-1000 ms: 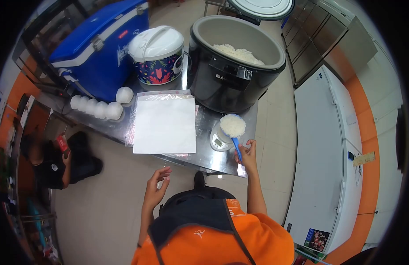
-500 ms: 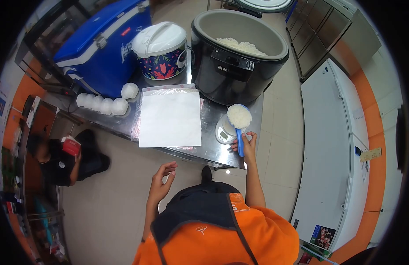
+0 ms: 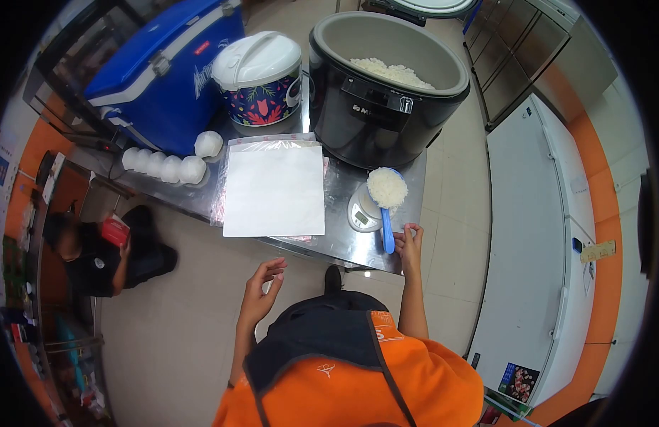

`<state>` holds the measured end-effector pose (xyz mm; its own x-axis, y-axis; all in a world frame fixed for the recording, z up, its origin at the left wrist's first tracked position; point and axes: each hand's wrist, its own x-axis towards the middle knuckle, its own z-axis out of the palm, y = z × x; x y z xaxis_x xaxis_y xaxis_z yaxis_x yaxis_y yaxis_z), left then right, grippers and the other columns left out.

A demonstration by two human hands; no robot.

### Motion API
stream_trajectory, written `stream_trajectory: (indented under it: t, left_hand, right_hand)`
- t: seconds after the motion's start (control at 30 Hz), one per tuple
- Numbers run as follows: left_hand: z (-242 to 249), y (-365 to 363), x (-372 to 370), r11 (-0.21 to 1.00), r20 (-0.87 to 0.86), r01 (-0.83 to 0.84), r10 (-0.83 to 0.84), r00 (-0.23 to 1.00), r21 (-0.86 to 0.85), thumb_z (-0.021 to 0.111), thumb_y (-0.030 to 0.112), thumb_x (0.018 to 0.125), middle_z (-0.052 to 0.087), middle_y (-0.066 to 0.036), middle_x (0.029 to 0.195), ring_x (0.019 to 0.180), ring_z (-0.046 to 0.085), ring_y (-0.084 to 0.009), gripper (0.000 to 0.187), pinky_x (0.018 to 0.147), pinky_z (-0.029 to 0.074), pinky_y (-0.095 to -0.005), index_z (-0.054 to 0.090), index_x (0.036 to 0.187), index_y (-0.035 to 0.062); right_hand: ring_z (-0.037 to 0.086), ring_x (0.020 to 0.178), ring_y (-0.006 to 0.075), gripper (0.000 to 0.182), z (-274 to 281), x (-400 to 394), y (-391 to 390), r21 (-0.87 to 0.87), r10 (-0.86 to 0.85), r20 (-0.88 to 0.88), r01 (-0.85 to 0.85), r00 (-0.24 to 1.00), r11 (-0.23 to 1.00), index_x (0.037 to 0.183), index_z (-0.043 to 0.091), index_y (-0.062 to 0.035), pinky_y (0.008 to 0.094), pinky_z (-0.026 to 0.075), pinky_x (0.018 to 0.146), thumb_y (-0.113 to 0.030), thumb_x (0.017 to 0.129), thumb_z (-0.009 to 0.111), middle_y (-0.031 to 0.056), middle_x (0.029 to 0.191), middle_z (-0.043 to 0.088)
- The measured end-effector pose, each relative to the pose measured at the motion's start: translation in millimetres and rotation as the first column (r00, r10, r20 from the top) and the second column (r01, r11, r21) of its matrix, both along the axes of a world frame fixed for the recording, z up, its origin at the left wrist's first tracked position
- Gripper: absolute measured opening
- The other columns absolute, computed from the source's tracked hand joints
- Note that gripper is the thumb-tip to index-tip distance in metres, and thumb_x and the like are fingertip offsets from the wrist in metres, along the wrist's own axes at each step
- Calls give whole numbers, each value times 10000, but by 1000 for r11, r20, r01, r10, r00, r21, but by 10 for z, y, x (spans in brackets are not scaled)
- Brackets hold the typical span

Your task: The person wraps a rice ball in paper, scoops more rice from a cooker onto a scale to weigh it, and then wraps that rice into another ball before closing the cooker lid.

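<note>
A blue-handled rice scoop [image 3: 388,231] heaped with white rice [image 3: 388,188] rests on a small digital kitchen scale [image 3: 363,213] near the table's right corner. Just right of the handle is my right hand [image 3: 410,248], its fingers apart and loosely bent; the fingertips are close to the handle but do not grip it. My left hand [image 3: 261,290] hangs in front of the table edge, empty, with fingers loosely spread. Nearest to it on the table lies a stack of white paper sheets [image 3: 274,191], with plastic film showing around its edges.
Behind the scale stands a large black rice cooker [image 3: 375,124] with rice inside. A patterned rice cooker [image 3: 262,92], a blue cooler box [image 3: 165,78] and several white cups [image 3: 170,169] occupy the left. A seated person [image 3: 94,249] holds a red object. A white chest freezer [image 3: 532,249] stands right.
My right hand has let go of the scoop handle and shifted slightly right. The scoop stays on the scale. My left hand has barely moved.
</note>
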<state>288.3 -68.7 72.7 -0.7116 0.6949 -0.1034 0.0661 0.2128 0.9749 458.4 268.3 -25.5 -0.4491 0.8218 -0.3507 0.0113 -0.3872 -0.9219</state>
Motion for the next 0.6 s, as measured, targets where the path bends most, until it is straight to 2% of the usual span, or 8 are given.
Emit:
stream_trajectory:
  t: [0.13,0.37,0.43,0.57,0.6]
  left_hand:
    - [-5,36,-41,1000,-6,7,-7,1000,1,554,87,935,655,-123,1145,1071,624,-214,315,937,467,-330,550,1245,30]
    - [-3,160,-129,1000,-4,14,-14,1000,-4,550,84,935,654,-126,1146,1076,621,-216,312,940,465,-338,552,1241,27]
    - [-4,204,-150,1000,-6,14,-14,1000,-7,550,82,935,653,-128,1146,1078,619,-216,312,941,464,-339,552,1241,25]
    - [6,332,-176,1000,-2,17,-17,1000,7,550,81,933,652,-129,1147,1079,617,-217,313,941,464,-339,551,1241,23]
    - [5,362,-181,1000,5,20,-20,1000,-2,550,81,933,653,-130,1145,1077,617,-218,313,941,463,-340,551,1240,21]
  right_hand:
    - [646,697,199,338,-11,79,19,-24,-44,19,45,999,999,1172,351,-130,294,541,618,-371,988,501,177,871,640]
    - [668,735,220,338,117,60,62,-27,-36,-10,35,999,999,1163,365,-95,303,557,652,-367,998,477,192,872,647]
    - [680,752,265,337,109,66,100,-33,-15,-14,15,1000,999,1159,378,-60,346,575,677,-341,1001,475,221,854,645]
    - [681,746,261,331,140,51,127,-41,-1,8,1,1000,999,1141,420,-37,343,576,678,-333,1002,474,214,846,647]
    - [676,737,231,327,136,53,124,-38,25,23,-24,999,999,1124,450,-44,318,570,671,-347,1005,463,194,845,651]
